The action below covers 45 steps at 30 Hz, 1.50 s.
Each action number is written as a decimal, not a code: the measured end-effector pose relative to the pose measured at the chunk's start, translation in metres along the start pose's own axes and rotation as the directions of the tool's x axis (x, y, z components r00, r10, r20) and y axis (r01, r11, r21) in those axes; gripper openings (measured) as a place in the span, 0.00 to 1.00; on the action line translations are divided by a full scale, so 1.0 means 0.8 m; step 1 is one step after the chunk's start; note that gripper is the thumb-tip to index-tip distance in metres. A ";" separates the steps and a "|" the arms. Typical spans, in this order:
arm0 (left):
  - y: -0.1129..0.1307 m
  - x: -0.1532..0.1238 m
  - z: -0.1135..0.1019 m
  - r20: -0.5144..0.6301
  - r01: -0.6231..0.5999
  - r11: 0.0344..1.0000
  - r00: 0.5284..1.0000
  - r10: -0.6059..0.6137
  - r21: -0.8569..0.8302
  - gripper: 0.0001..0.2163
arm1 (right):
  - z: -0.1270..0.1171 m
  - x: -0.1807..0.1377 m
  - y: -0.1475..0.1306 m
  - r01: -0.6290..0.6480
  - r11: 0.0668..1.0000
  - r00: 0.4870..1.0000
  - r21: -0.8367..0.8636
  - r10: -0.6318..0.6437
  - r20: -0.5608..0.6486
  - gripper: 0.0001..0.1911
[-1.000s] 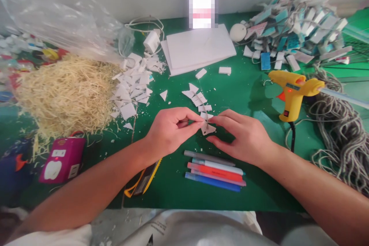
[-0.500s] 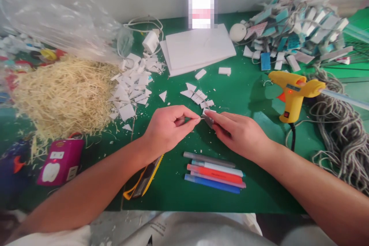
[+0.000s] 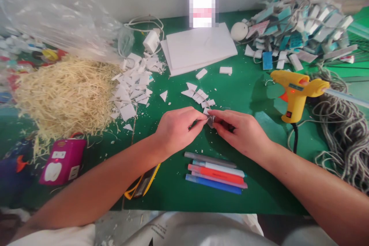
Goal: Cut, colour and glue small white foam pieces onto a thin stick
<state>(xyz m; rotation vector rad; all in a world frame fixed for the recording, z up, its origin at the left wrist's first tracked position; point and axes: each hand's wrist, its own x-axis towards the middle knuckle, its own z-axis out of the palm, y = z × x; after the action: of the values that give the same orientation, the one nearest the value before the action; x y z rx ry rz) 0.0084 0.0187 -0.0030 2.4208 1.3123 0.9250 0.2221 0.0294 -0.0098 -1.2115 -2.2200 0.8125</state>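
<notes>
Both hands meet over the middle of the green table. My right hand (image 3: 242,130) pinches a small grey piece (image 3: 210,121) between thumb and fingers; what it is made of I cannot make out. My left hand (image 3: 179,127) is closed in a pinch at the left side of that piece, its fingertips touching it. Just beyond the fingertips lie small white foam board pieces (image 3: 199,96), with a thin cord running over them. Several markers (image 3: 216,175) with grey, red and blue barrels lie side by side nearer to me.
A yellow glue gun (image 3: 296,92) stands at right beside grey yarn (image 3: 340,123). White boards (image 3: 198,48) lie at the back; a pile of cord-strung blocks (image 3: 300,34) is back right. Left are straw (image 3: 66,92), white scraps (image 3: 129,88), a pink power socket (image 3: 62,161) and a cutter knife (image 3: 145,180).
My left hand has moved right, up against the grey piece in my right hand. The gap between the fingertips has closed.
</notes>
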 end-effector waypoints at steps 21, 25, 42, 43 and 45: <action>-0.003 0.000 0.003 0.059 0.023 1.000 0.998 -0.023 0.005 0.07 | 0.003 0.001 0.000 0.199 0.970 0.973 -0.140 -0.212 -0.086 0.14; -0.003 -0.001 0.003 0.073 0.043 0.999 0.996 -0.044 0.011 0.07 | 0.006 0.003 0.000 0.247 0.953 0.958 -0.173 -0.267 -0.101 0.13; -0.004 -0.004 0.002 0.092 0.044 0.999 0.995 -0.044 0.005 0.08 | 0.010 0.008 0.003 0.325 0.938 0.933 -0.122 -0.339 -0.122 0.15; -0.004 -0.004 0.002 0.096 0.047 0.999 0.994 -0.047 0.003 0.08 | 0.010 0.008 0.003 0.316 0.941 0.936 -0.120 -0.330 -0.122 0.16; -0.005 -0.003 0.002 0.104 0.050 0.999 0.993 -0.050 0.002 0.09 | 0.010 0.008 0.002 0.303 0.945 0.940 -0.120 -0.317 -0.124 0.18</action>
<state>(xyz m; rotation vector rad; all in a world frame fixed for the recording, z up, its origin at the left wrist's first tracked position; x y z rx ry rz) 0.0060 0.0189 -0.0071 2.3893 1.3279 0.7749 0.2145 0.0335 -0.0162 -0.8954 -2.2759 0.4801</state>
